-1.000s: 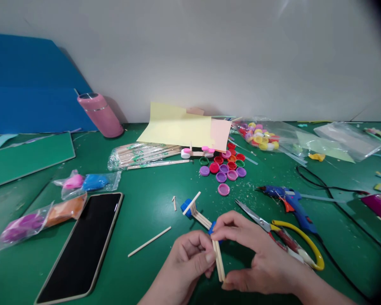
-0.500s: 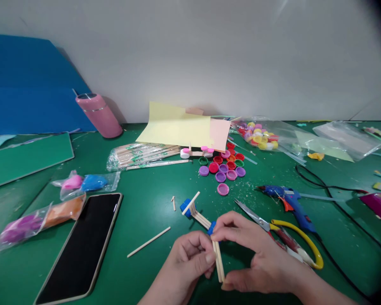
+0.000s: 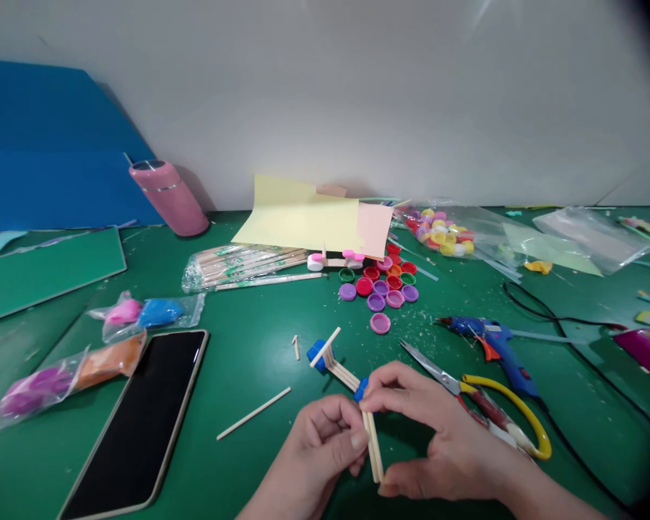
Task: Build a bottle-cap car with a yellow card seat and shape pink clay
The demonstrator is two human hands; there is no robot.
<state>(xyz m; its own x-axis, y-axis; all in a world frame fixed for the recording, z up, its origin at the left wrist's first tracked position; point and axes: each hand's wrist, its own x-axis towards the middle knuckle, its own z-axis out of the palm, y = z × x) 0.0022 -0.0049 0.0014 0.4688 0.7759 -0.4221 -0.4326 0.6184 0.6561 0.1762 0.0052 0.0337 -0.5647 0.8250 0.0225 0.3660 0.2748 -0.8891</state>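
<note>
When read left to right as a clock face centred on the grip: at 9 o'clock, a dark-screened phone (image 3: 135,426) flat on the green table (image 3: 271,314), with a loose stick (image 3: 254,413) closer in. Between 10 and 11, a blue piece (image 3: 317,347) with a slim crosswise stick (image 3: 326,347) in front of it; at 11, a run of parallel sticks (image 3: 344,373) leading down to a second blue piece (image 3: 360,390). At the centre, a short bundle of sticks (image 3: 375,453), pinched from the left between thumb and curled fingers of the left hand (image 3: 330,437) and braced lengthwise by the right hand (image 3: 433,433), forefinger up near the second blue piece, thumb at the bottom end. Impossible to tell, under the fingertips, whether bundle and blue piece join. Likely needed now, a light, steady squeeze: keep the sticks parallel and their ends level, use the left pinch against any twist, and press along the length rather than sideways, to avoid bowing. At 2 o'clock, just beyond the right hand, scissors (image 3: 459,386) and, farther out, a blue glue gun (image 3: 492,334): best to keep knuckles clear of the blades and treat the nozzle as possibly hot.
</note>
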